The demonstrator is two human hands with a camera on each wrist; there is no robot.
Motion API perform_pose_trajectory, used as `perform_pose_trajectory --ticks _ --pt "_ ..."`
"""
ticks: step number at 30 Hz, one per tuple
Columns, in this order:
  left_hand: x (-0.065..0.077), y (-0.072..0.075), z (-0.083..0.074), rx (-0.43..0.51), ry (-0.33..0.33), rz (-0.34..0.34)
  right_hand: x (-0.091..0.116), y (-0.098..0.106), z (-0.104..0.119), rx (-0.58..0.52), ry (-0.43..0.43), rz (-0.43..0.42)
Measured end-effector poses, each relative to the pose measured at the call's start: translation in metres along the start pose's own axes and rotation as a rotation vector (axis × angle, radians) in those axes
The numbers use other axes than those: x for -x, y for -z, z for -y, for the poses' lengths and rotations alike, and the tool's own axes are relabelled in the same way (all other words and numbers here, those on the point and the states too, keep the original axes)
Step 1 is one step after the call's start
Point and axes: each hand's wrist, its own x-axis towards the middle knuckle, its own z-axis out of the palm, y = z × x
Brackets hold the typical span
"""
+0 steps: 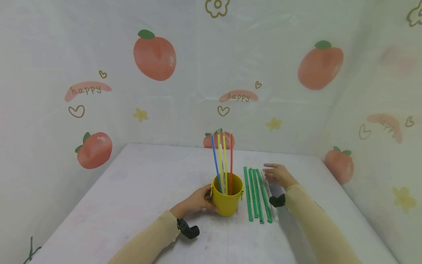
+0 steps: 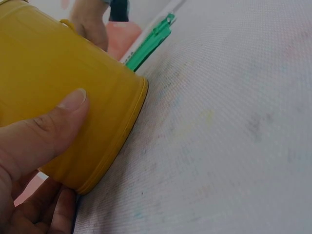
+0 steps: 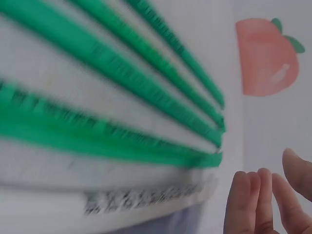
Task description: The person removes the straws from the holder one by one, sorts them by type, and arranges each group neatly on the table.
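Observation:
A small yellow bucket (image 1: 227,201) stands upright, with blue, yellow, red and white-wrapped straws (image 1: 231,157) leaning inside it. My left hand (image 1: 197,201) holds the bucket's left side; in the left wrist view its thumb (image 2: 51,131) lies along the wall, the other fingers partly hidden behind. To the right lie several green-wrapped straws (image 1: 255,192), roughly parallel, with a white-wrapped straw (image 1: 274,212) at their right end. Over the far end of that white straw is my right hand (image 1: 278,175). Its fingers (image 3: 263,202) are extended, the thumb apart, and nothing sits between them.
The table (image 1: 158,176) has a white cover with faint stains. Behind it and at the sides hangs a pale curtain (image 1: 191,66) printed with peaches. Each wrist wears a black camera (image 1: 188,229). A green wire-like item (image 1: 31,252) shows at the lower left.

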Motion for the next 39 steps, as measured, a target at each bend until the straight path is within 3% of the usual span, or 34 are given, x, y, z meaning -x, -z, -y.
perform_pose_trajectory --ticks 6,9,25,32,39 --pt "0.000 0.000 0.000 -0.003 -0.002 0.001 0.007 -0.009 0.019 -0.068 0.134 0.142" --pt "0.000 0.000 0.001 0.001 -0.006 0.003 0.009 -0.014 0.029 -0.091 0.162 0.176" --pt "-0.001 0.001 0.002 0.018 -0.013 0.008 0.032 -0.052 0.070 -0.161 0.194 0.272" --pt "0.000 0.001 0.002 0.024 -0.008 0.009 0.040 -0.066 0.078 -0.127 0.236 0.372" --pt "-0.001 0.000 0.002 0.017 -0.010 0.008 0.045 -0.077 0.082 -0.180 0.235 0.392"
